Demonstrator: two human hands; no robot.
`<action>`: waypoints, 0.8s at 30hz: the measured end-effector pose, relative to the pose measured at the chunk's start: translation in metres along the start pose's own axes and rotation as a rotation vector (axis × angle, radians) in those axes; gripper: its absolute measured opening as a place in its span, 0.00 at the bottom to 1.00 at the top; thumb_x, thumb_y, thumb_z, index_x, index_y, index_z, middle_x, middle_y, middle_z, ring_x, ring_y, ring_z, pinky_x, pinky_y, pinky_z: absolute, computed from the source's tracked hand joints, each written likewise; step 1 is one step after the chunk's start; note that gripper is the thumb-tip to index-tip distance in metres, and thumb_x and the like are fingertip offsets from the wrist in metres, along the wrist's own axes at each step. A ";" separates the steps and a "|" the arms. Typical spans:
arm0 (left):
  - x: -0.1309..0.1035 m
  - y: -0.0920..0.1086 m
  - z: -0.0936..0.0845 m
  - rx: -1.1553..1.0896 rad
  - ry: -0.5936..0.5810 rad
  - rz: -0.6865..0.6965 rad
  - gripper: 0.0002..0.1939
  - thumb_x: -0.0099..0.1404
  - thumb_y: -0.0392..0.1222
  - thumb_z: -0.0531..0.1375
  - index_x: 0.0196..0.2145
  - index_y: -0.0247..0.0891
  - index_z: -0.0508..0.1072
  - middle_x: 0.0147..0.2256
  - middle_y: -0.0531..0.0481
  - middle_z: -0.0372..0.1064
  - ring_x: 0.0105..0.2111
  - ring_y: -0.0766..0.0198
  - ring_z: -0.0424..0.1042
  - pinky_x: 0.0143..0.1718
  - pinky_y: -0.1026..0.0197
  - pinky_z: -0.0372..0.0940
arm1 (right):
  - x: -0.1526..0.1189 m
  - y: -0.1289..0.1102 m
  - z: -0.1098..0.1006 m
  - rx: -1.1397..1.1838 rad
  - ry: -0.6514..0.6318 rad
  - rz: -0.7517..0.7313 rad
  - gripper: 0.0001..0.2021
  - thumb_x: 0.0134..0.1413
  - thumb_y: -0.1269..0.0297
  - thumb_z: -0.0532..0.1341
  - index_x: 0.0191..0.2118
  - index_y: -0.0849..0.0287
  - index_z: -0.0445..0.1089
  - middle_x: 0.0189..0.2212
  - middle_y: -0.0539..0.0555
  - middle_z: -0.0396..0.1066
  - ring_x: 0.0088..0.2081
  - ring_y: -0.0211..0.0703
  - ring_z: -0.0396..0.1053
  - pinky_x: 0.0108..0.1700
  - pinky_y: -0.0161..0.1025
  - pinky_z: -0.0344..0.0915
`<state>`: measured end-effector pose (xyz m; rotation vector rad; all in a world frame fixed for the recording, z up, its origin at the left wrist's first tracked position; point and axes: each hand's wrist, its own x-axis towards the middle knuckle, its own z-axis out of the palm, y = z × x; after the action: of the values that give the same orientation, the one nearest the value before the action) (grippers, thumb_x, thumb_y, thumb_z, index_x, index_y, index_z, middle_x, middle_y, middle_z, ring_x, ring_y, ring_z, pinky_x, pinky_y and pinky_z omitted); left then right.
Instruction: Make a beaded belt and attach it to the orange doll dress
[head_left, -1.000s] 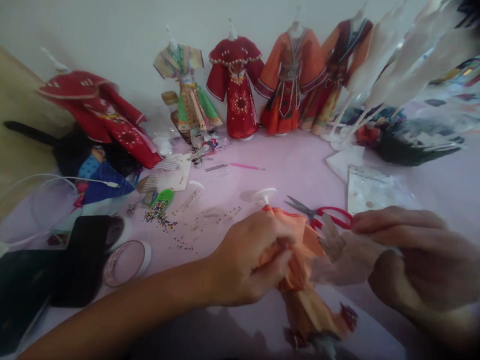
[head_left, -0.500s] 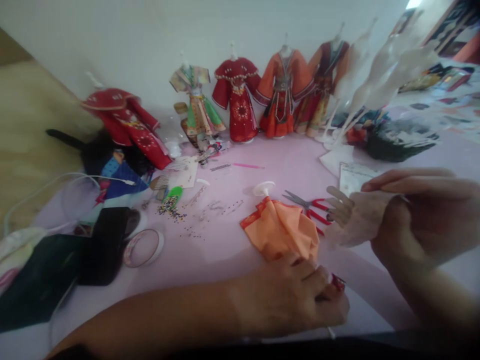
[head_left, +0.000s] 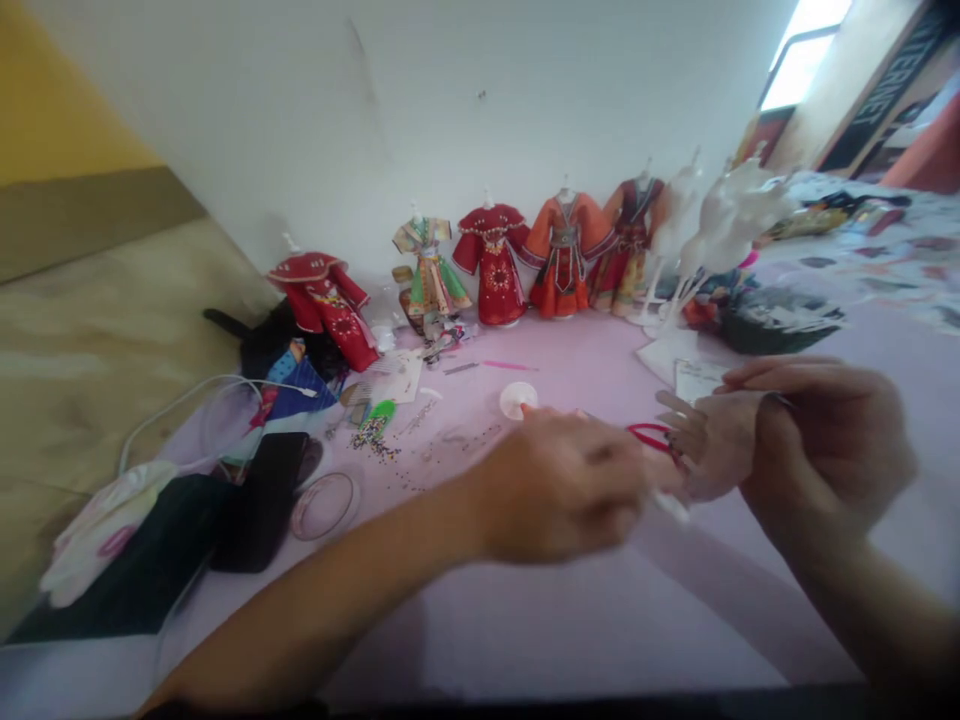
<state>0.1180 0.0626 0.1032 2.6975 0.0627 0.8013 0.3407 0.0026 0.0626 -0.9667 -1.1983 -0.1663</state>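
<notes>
My left hand [head_left: 562,490], blurred by motion, is closed around a small mannequin lying on its side above the table. Its round white base [head_left: 519,400] shows beyond my knuckles, and a white tip [head_left: 673,507] sticks out by my fingertips. My hand hides nearly all of its orange garment. My right hand [head_left: 832,440] pinches a thin pale piece [head_left: 720,445] between thumb and fingers; whether it is paper or cloth, I cannot tell. Finger-like pale ends project from its left side. Red-handled scissors [head_left: 649,433] lie behind my hands, partly covered.
Along the wall stand several dressed mannequins [head_left: 495,270] and bare white ones [head_left: 720,230]. Spilled beads [head_left: 375,440] lie by a green scoop [head_left: 382,410]. A tape roll [head_left: 324,507], a black case [head_left: 262,500] and a white cable [head_left: 187,390] are left. A dark basket [head_left: 784,320] stands right.
My left hand has risen with the mannequin and turned, so the orange garment is now mostly hidden. My right hand keeps hold of the pale piece. The camera view has tilted up.
</notes>
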 end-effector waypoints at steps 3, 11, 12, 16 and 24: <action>0.019 -0.028 -0.035 -0.464 0.099 -0.248 0.13 0.73 0.40 0.56 0.50 0.37 0.77 0.43 0.45 0.79 0.38 0.63 0.76 0.40 0.60 0.70 | 0.002 -0.004 0.002 0.043 -0.004 0.047 0.06 0.60 0.65 0.66 0.42 0.47 0.76 0.37 0.55 0.73 0.39 0.53 0.72 0.42 0.52 0.66; 0.045 -0.067 -0.065 -0.711 0.186 -0.401 0.12 0.71 0.44 0.61 0.48 0.39 0.80 0.38 0.48 0.75 0.38 0.64 0.75 0.42 0.60 0.71 | 0.003 -0.013 0.007 0.155 -0.166 0.152 0.06 0.67 0.69 0.61 0.44 0.49 0.74 0.42 0.55 0.72 0.46 0.50 0.71 0.47 0.47 0.68; 0.047 -0.068 -0.066 -0.709 0.184 -0.401 0.12 0.71 0.44 0.61 0.48 0.40 0.80 0.40 0.47 0.76 0.40 0.63 0.75 0.43 0.60 0.71 | 0.003 -0.014 0.008 0.157 -0.173 0.143 0.07 0.67 0.70 0.61 0.44 0.50 0.73 0.42 0.55 0.72 0.46 0.47 0.71 0.47 0.44 0.69; 0.051 -0.076 -0.065 -0.713 0.158 -0.440 0.14 0.71 0.47 0.61 0.49 0.40 0.79 0.42 0.46 0.77 0.43 0.60 0.75 0.44 0.59 0.70 | 0.005 -0.015 0.015 0.184 -0.218 0.129 0.07 0.69 0.72 0.58 0.44 0.53 0.72 0.42 0.54 0.71 0.45 0.41 0.71 0.44 0.36 0.70; 0.040 -0.087 -0.059 -0.570 0.163 -0.420 0.18 0.71 0.54 0.61 0.51 0.39 0.76 0.44 0.46 0.74 0.44 0.61 0.72 0.46 0.59 0.66 | 0.005 -0.016 0.024 0.188 -0.298 0.159 0.07 0.70 0.71 0.57 0.45 0.53 0.71 0.42 0.54 0.71 0.45 0.40 0.72 0.45 0.34 0.71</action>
<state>0.1237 0.1678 0.1429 1.9879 0.3661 0.7605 0.3170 0.0116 0.0761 -0.9371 -1.3743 0.2213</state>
